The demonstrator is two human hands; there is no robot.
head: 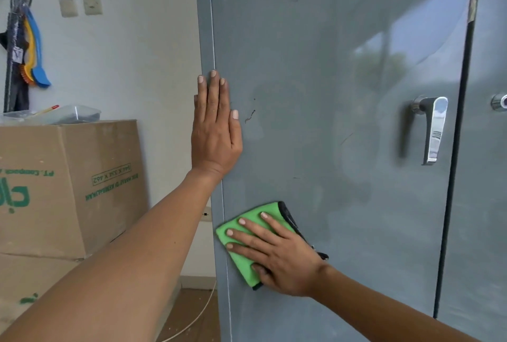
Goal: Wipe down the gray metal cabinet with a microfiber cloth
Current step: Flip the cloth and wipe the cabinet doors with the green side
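The gray metal cabinet (pixel 329 73) fills the middle and right of the head view, its left door facing me. A folded green microfiber cloth (pixel 241 256) with a black edge lies flat against the door low down, near its left edge. My right hand (pixel 277 254) presses the cloth to the metal with straight, spread fingers. Higher up, my left hand (pixel 215 127) rests flat on the door by the cabinet's left corner, fingers straight and pointing up. Faint smears and a small dark scratch mark the door's surface.
A chrome lever handle (pixel 434 130) sits on the door's right side, with a second knob (pixel 499 101) on the neighbouring door. Left of the cabinet stand cardboard boxes (pixel 68 185) topped by a clear plastic tray (pixel 71 115). Brushes (pixel 34 48) hang on the white wall.
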